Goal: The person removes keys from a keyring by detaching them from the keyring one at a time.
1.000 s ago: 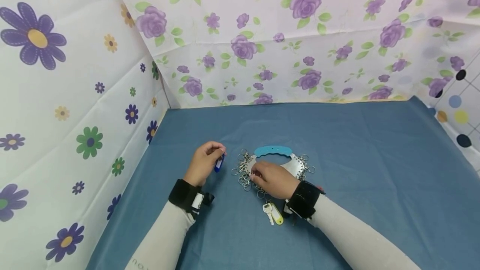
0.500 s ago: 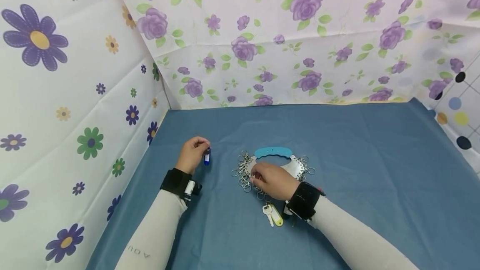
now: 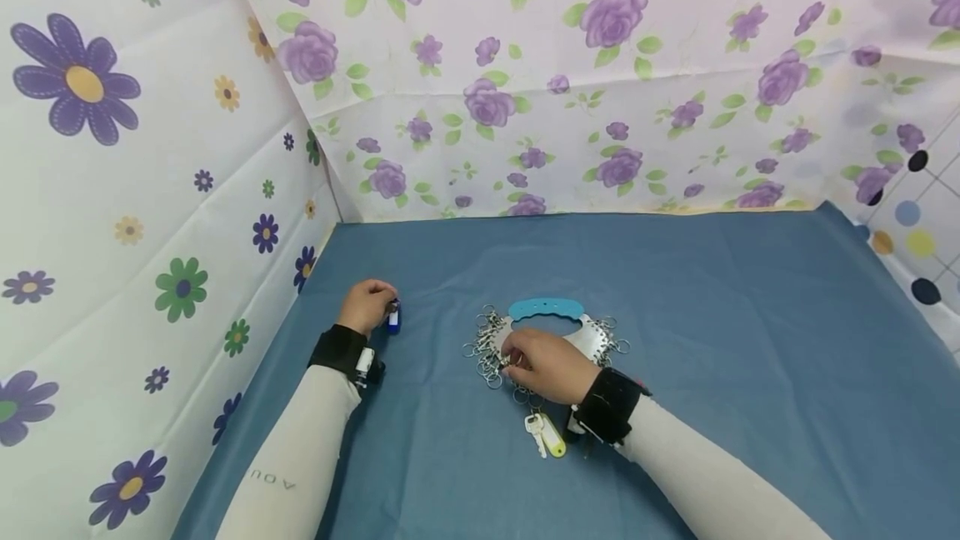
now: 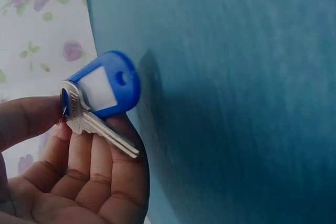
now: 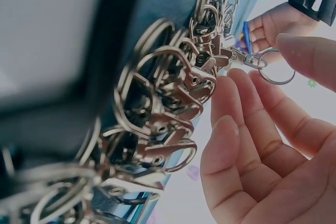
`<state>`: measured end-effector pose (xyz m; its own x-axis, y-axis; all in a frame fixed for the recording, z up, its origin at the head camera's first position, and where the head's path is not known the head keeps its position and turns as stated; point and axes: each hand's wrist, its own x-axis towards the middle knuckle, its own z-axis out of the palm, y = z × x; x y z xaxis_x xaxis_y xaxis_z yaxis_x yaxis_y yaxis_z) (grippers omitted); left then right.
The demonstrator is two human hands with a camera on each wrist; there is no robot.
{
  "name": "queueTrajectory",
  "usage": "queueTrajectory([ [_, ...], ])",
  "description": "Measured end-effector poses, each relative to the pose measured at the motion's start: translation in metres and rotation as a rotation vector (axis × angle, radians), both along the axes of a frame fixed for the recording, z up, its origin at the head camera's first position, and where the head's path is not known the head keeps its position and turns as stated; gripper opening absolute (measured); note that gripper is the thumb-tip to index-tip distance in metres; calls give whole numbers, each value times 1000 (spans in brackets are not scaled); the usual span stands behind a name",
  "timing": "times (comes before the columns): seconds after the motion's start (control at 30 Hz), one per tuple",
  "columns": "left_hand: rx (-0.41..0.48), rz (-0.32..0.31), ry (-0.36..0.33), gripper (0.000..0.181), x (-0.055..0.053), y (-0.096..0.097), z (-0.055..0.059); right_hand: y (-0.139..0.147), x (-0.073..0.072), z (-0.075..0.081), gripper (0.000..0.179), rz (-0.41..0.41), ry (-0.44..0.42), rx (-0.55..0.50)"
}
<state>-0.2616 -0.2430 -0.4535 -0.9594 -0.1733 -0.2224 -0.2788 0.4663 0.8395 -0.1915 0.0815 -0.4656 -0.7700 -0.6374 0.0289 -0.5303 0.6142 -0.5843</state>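
Observation:
My left hand point(image 3: 363, 307) pinches a small ring carrying a silver key point(image 4: 79, 109) and a blue key tag point(image 4: 118, 77) with a white label. It is at the left of the cloth, well away from the key holder. That holder is a silver metal plate point(image 3: 592, 338) with a light blue handle point(image 3: 546, 307) and many snap hooks around its edge. My right hand point(image 3: 551, 363) is over the holder's front left. In the right wrist view its thumb and finger pinch a split ring point(image 5: 278, 82) on one of the hooks point(image 5: 241, 57).
A key point(image 3: 536, 433) with a yellow tag point(image 3: 553, 437) hangs at the holder's front edge, close to the right wrist. Blue cloth point(image 3: 735, 315) covers the table. Flowered sheets point(image 3: 487, 98) stand behind it and along the left side.
My left hand has carried the key with the blue tag leftward, away from the holder. The right hand has stayed in place at the ring.

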Motion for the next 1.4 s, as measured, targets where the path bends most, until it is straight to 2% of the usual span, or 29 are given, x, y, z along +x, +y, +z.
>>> queueTrajectory([
  [0.4, -122, 54, 11, 28, -8, -3, -9, 0, 1, 0, 27, -3, 8, 10],
  [0.63, -146, 74, -11, 27, -10, -1, -6, -1, 3, 2, 27, -2, 14, 9],
  [0.73, -152, 68, -29, 27, -10, 1, -6, -1, 3, 2, 27, -1, 18, 10],
  [1.03, -220, -2, -61, 29, -13, -3, -8, 0, 3, 2, 25, 12, 36, 10],
  [1.27, -210, -8, -58, 32, -17, -5, -9, 0, 1, 1, 25, 11, 25, 13],
  [1.4, -154, 17, -46, 38, -15, -5, -8, 0, 1, 0, 25, 6, 23, 13],
])
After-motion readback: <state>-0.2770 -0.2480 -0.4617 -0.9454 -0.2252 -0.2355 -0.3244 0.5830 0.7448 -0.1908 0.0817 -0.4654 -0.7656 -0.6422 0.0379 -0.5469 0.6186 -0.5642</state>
